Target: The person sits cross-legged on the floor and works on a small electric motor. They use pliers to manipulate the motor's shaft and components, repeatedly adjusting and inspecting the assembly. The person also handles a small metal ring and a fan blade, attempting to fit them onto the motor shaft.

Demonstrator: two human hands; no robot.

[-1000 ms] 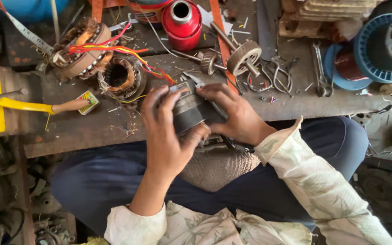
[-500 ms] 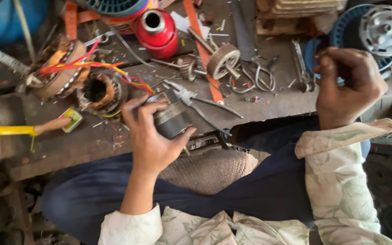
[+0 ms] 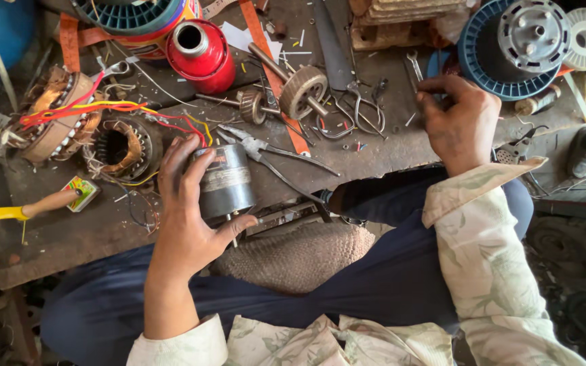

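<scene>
Dark metal motor (image 3: 224, 181), cylinder-shaped, sits at the near edge of the surface (image 3: 374, 152), clamped in the left hand (image 3: 188, 217) with fingers over its far side and thumb under the near end. Thin shaft pokes out toward the lap. Pliers (image 3: 266, 150) lie just beside it on the surface. Farther left, two wound copper coils (image 3: 120, 146) with red and yellow wires (image 3: 103, 108) trailing toward the motor. Right hand (image 3: 459, 122) reaches well apart, near the far right edge, fingertips pinched together over small bits beside a wrench (image 3: 415, 68) and a blue spool (image 3: 510, 51); whether anything is held there, cannot tell. Red can (image 3: 201, 54) stands at the far edge. Likely risk: one-handed hold at the edge slipping, motor dropping into the lap, or snagging those loose wires.
</scene>
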